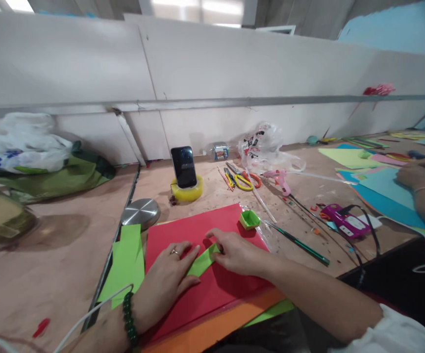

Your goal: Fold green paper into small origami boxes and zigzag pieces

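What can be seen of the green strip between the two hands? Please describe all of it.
The green strip is a narrow, bright lime piece, matt and apparently paper. Its visible part has fairly straight long edges and slants up toward the right over the red sheet. The left hand covers its lower end; the right hand grips its upper end between thumb and fingers. Both ends are therefore partly hidden, and I cannot tell whether it is folded there.
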Tool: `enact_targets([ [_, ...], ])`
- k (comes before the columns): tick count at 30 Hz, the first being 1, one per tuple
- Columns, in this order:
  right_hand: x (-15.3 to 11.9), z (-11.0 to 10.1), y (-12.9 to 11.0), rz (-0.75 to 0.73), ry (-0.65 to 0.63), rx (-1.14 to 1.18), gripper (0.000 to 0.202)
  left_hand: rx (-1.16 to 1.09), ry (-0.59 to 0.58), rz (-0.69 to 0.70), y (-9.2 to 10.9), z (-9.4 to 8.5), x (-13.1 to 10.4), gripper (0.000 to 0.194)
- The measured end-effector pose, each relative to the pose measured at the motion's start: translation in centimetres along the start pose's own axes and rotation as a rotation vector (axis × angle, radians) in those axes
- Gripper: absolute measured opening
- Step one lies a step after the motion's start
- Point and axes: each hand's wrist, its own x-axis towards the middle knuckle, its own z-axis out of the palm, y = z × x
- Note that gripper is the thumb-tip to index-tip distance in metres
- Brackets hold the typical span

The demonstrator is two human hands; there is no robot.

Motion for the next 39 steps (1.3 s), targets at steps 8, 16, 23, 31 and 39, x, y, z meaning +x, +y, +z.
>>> enact_targets([
  [8, -0.2, -0.7, 0.0, -0.021, -0.041, -0.024, 0.039, -0.015, -0.081, -0.026, 1.9, -0.5, -0.1, 0.035],
  [16, -0.4, -1.2, -0.4, 0.003, -0.105, -0.19, 0.039, 0.084, -0.082, -0.004, 2.2, -0.2, -0.6, 0.033],
  [23, -0.3, -1.8, -0.4, 0.0, -0.151, -0.311, 0.039, 0.015, -0.004, 0.011, 2.3, 0.4, -0.9, 0.032],
  [31, -0.4, -1.5, 0.2, -0.189, -0.107, -0.451, 0.031, 0.195, -0.134, 0.063, 2.9, -0.1, -0.5, 0.036],
  [39, -1.2, -1.2, 0.5, -0.4, -0.098, -0.507, 0.027, 0.215, -0.224, 0.082, 4.6, -1.2, -1.0, 0.037],
])
